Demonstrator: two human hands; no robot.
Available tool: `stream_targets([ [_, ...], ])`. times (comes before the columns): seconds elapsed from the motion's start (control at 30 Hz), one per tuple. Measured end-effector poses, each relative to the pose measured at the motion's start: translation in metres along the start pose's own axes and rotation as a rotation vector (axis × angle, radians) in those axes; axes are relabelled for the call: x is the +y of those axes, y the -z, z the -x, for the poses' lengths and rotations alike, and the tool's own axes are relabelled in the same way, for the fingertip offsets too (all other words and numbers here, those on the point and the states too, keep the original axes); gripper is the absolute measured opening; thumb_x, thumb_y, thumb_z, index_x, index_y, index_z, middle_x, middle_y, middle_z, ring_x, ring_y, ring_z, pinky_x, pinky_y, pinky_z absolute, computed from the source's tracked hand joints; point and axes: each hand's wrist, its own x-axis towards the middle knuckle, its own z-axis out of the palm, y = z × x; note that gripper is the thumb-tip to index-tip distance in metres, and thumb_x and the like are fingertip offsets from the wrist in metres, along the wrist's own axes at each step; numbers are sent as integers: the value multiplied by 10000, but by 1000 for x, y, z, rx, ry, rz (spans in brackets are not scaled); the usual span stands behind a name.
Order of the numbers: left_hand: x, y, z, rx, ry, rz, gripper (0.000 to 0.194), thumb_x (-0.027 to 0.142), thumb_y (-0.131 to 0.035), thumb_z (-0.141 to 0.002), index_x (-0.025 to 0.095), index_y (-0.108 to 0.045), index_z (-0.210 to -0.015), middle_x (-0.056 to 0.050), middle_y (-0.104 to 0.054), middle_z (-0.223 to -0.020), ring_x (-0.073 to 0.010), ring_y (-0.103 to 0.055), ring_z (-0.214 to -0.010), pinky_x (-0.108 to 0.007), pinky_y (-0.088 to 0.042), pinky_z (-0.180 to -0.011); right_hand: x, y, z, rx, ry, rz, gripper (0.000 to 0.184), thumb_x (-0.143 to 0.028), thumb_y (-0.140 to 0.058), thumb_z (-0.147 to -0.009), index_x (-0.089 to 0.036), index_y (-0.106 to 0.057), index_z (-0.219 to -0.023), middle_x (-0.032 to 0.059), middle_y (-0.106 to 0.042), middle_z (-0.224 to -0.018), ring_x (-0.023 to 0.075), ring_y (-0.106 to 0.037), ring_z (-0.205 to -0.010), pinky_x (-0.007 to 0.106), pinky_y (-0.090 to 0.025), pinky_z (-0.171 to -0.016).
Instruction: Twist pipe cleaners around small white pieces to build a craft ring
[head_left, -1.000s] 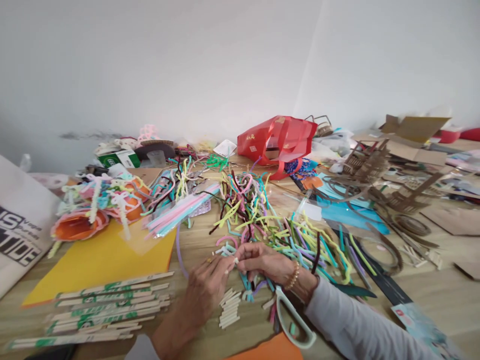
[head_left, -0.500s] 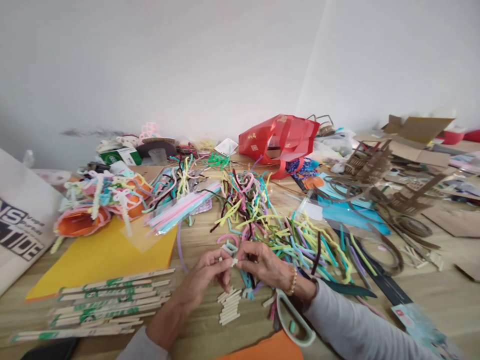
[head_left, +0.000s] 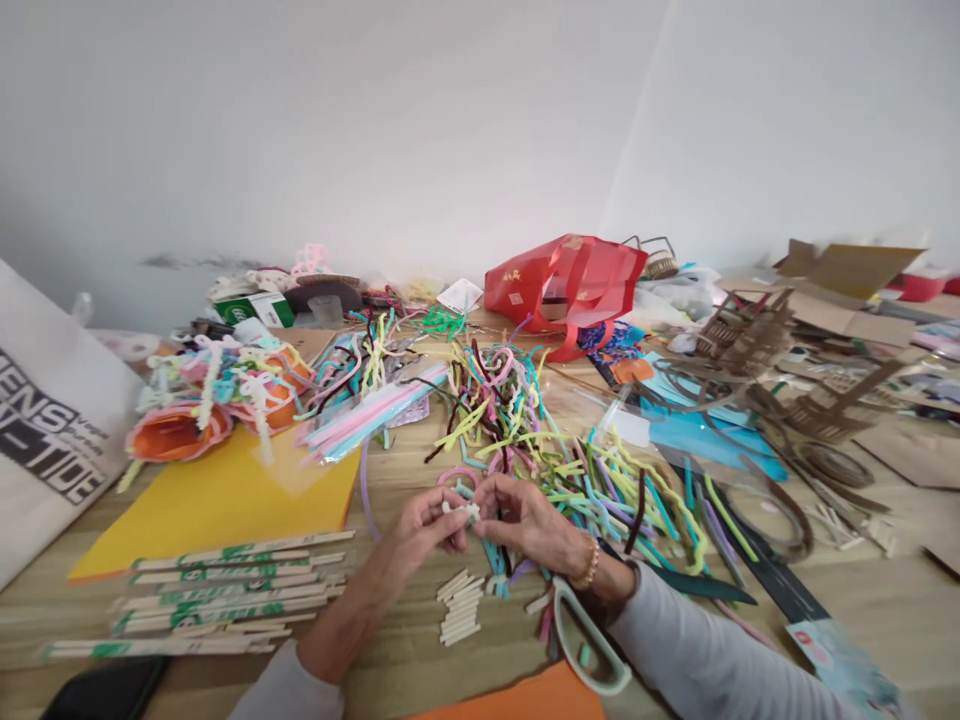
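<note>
White piece (head_left: 470,512) pinched between both hands (head_left: 431,522) (head_left: 525,520); a loose fingertip grip could drop it!

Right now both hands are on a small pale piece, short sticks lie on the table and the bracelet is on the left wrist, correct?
No: head view shows the bracelet at the wrist of the right hand. Rest holds: it and the left hand are on the small pale piece, short sticks lie on the table.
</note>
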Motion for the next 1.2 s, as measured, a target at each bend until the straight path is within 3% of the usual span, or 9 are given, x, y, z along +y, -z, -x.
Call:
stream_targets([
  [0.37, 0, -4, 2, 111, -101, -45, 272, 338, -732, -655, 129, -644, -805, 1, -609, -636, -105, -516, -559, -210, -399, -534, 7, 1, -4, 11, -105, -144, 356, -480, -668, -732, -144, -571, -797, -21, -547, -627, 72, -495, -519, 177, -431, -465],
  [0.6, -7, -1, -2, 87, -75, 68, 280, 392, -697, -690, 132, -644, -780, -10, -629, -613, -122, -540, -565, -222, -426, -543, 4, 2, -5, -11, -170, -237, 390, -515, -653, -729, -138, -554, -747, -13, -554, -637, 72, -502, -514, 174, -438, -447],
  [0.93, 2, -5, 1, 150, -35, 56, 271, 395, -693, -681, 132, -638, -717, -4, -617, -573, -123, -539, -546, -229, -425, -547, -1, -1, 0, -15, -17, 77, 331, -467, -563, -827, -142, -563, -762, -31, -479, -614, 76, -408, -534, 191, -322, -482],
  [1.2, 0, -9, 2, 158, -17, 120, 261, 381, -695, -691, 126, -645, -717, -9, -627, -598, -123, -546, -553, -233, -422, -555, 3, -1, 0, -20, 28, 134, 320, -443, -532, -857, -138, -600, -787, -18, -490, -630, 92, -406, -564, 208, -310, -514],
])
